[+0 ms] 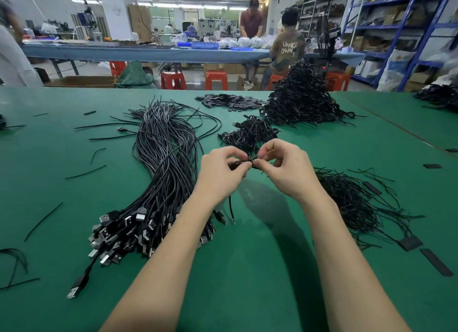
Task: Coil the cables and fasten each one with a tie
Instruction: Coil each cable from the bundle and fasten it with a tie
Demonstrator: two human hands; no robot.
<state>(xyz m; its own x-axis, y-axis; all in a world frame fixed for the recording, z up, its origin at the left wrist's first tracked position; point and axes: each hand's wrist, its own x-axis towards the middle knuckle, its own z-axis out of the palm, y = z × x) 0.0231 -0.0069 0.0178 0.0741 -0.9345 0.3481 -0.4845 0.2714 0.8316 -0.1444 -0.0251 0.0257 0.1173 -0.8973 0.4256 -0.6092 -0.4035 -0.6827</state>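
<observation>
- A worker's left hand (223, 169) and right hand (288, 169) meet above the green table (247, 269), both pinching one small coiled cable (244, 162) between them; the fingertips close on a tie (253, 158) at its middle, apparently twisting it shut.
- The coil is held clear of the table, probably so the tie can be turned freely; one loose cable end (231, 211) hangs below the left hand.
- At the worker's left lies a thick bundle of uncoiled cables (161, 163), its USB plugs (128, 232) all facing the near edge, seemingly so the next one can be drawn out by its plug.
- At the right, within easy reach, is a loose heap of thin ties (354, 205); flat black strips (436, 262) lie just beside it.
- Just beyond the hands sits a small pile of finished coils (250, 132), with a far larger mound (302, 101) behind it, suggesting the job is well along, though many cables remain.
- Farther back, red stools (173, 80) and a long bench where other workers stand or sit; a seated worker's shirt (287, 49) reads "UNKN OWN", partly unclear.
</observation>
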